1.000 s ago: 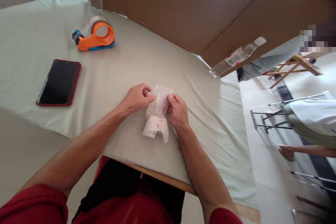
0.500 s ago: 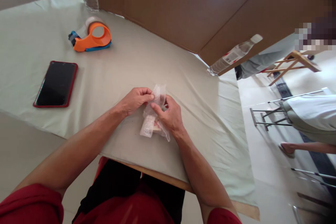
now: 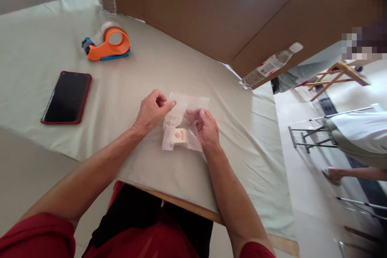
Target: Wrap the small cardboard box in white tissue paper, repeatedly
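A translucent sheet of bubble wrap (image 3: 191,102) lies spread on the cloth between my hands. On its lower part rests a small cream-coloured block (image 3: 179,135) with a red print on top. My left hand (image 3: 151,111) pinches the upper left edge of the wrap between thumb and finger. The right side of the wrap is gripped by my right hand (image 3: 207,127), some of whose fingers show through the film behind it.
A phone (image 3: 67,97) and an orange tape dispenser (image 3: 111,44) lie to the left. Cardboard panels (image 3: 193,8) stand at the back, with a plastic bottle (image 3: 270,65) leaning at right. Beyond the table are stools and people.
The bubble wrap, bunched before, is now opened out wider, and the block shows more fully. My left hand has moved slightly up and left, my right hand to the right.
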The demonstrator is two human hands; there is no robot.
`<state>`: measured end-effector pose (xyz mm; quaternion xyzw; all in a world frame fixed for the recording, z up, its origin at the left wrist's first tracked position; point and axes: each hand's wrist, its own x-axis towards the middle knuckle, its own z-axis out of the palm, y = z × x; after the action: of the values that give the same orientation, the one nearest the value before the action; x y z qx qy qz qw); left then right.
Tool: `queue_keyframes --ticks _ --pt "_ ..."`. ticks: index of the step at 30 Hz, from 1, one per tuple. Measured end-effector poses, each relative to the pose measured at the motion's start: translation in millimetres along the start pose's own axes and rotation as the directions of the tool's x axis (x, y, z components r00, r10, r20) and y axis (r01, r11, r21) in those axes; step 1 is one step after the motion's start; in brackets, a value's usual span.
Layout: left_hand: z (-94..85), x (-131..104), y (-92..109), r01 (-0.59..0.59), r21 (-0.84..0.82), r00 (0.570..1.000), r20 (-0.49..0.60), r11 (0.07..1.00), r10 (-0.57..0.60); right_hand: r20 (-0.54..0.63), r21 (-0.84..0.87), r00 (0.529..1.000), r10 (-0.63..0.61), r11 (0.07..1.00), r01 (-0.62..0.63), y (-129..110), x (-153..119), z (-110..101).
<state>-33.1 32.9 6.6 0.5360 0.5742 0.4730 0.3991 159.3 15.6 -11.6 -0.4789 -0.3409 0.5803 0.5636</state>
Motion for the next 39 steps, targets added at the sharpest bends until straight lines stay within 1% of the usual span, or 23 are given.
queue_keyframes --ticks 2,4,6,8,10,12,13,15,17,19,21,23,25,26,28,29,31,32,33,34,36,38,39 --pt "-0.2 -3 2 -0.038 0.097 0.993 0.113 0.995 0.027 0.079 -0.003 0.997 0.018 1.000 -0.018 -3 -2 2" --pt "1.1 -6 3 -0.050 0.202 0.974 0.225 0.978 0.003 0.158 -0.035 0.986 0.047 0.999 -0.042 -4 -4 5" --pt "2.3 -7 4 -0.072 0.284 0.963 0.270 0.956 -0.008 0.201 -0.075 0.977 0.075 0.995 -0.061 -3 -4 7" --pt "1.8 -6 3 -0.095 0.321 0.958 0.286 0.942 0.000 0.205 -0.101 0.975 0.081 0.993 -0.062 -1 -3 9" --pt "-1.1 -4 1 -0.102 0.334 0.959 0.282 0.937 0.004 0.179 -0.131 0.982 0.058 0.991 -0.034 1 -1 7" --pt "-5.3 1 0 -0.059 0.300 0.971 0.239 0.952 -0.015 0.108 -0.198 0.994 0.004 0.980 0.018 2 2 2" --pt "-7.3 3 -1 -0.016 0.247 0.979 0.203 0.969 -0.036 0.058 -0.245 0.998 -0.036 0.968 0.049 1 3 -2" --pt "-10.2 8 -1 0.112 0.069 0.985 0.122 0.991 -0.120 -0.044 -0.331 0.991 -0.128 0.938 0.106 -1 6 -8" --pt "-11.4 12 -2 0.233 -0.117 0.972 0.061 0.965 -0.227 -0.110 -0.369 0.976 -0.189 0.919 0.137 -5 8 -12" --pt "-11.9 15 -2 0.277 -0.205 0.960 0.021 0.939 -0.278 -0.142 -0.367 0.969 -0.202 0.920 0.138 -8 10 -12" --pt "-12.9 16 -4 0.240 -0.150 0.970 0.003 0.959 -0.243 -0.155 -0.366 0.968 -0.199 0.921 0.131 -8 13 -12" --pt "-14.8 16 -6 0.186 0.002 0.981 0.058 0.983 -0.186 -0.162 -0.384 0.966 -0.200 0.915 0.125 -6 17 -13" --pt "-16.7 15 -8 0.145 0.155 0.978 0.126 0.977 -0.165 -0.173 -0.410 0.965 -0.197 0.905 0.112 -3 22 -18" --pt "-17.3 15 -9 0.133 0.205 0.976 0.142 0.970 -0.164 -0.181 -0.424 0.962 -0.205 0.899 0.112 -2 24 -21" --pt "-17.8 14 -9 0.125 0.243 0.978 0.134 0.962 -0.161 -0.195 -0.468 0.938 -0.287 0.868 0.168 -3 25 -27" --pt "-17.7 14 -9 0.129 0.243 0.979 0.121 0.962 -0.162 -0.194 -0.505 0.912 -0.362 0.834 0.224 -6 24 -29" --pt "-16.9 15 -9 0.142 0.227 0.978 0.117 0.964 -0.172 -0.150 -0.597 0.844 -0.515 0.727 0.338 -17 18 -28" --pt "-16.5 16 -9 0.148 0.225 0.977 0.119 0.963 -0.178 -0.098 -0.640 0.826 -0.555 0.671 0.375 -25 13 -27" --pt "-16.1 16 -9 0.151 0.231 0.976 0.122 0.961 -0.183 -0.032 -0.673 0.832 -0.554 0.627 0.391 -32 7 -24" --pt "-15.8 17 -10 0.150 0.245 0.976 0.120 0.958 -0.184 0.049 -0.699 0.859 -0.509 0.597 0.393 -40 1 -21" --pt "-15.5 16 -9 0.124 0.289 0.986 0.073 0.949 -0.151 0.198 -0.759 0.918 -0.343 0.539 0.365 -52 -10 -16" --pt "-15.6 15 -6 0.048 0.313 0.999 -0.030 0.948 -0.041 0.277 -0.818 0.941 -0.194 0.467 0.338 -58 -20 -14" --pt "-15.9 13 -3 -0.008 0.306 0.996 -0.080 0.952 0.034 0.297 -0.833 0.942 -0.156 0.440 0.335 -59 -25 -14"
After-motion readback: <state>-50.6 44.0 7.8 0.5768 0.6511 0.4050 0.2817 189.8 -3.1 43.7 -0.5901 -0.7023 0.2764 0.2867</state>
